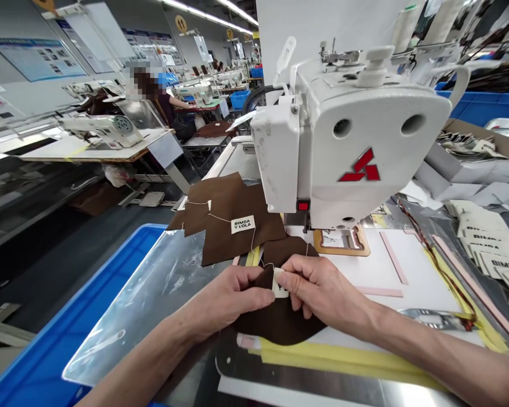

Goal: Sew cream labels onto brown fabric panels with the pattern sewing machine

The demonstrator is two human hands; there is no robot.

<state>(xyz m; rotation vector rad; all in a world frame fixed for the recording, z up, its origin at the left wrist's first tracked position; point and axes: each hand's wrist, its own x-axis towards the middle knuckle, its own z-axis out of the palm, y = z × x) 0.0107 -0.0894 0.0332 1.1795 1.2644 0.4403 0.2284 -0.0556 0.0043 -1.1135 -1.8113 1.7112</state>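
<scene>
Between my hands is a brown fabric piece (280,322) with a white label (280,285) on it. My left hand (241,291) pinches the fabric just left of the label. The thumb and fingers of my right hand (311,282) close on the label's right edge and the cloth under it. A thin thread runs from the held piece to other brown pieces (220,243) lying to the left, one bearing a "BIMBA Y LOLA" label (242,224). Behind my hands stands a white sewing machine (348,135); its needle area is just beyond the held cloth.
Thread snips (436,318) lie right of my right forearm. Stacked labels (487,243) spread along the right side. A wooden-edged clamp frame (341,242) sits under the machine head. A blue bin (123,271) is at lower left. Farther back, a person (165,104) sits at another machine.
</scene>
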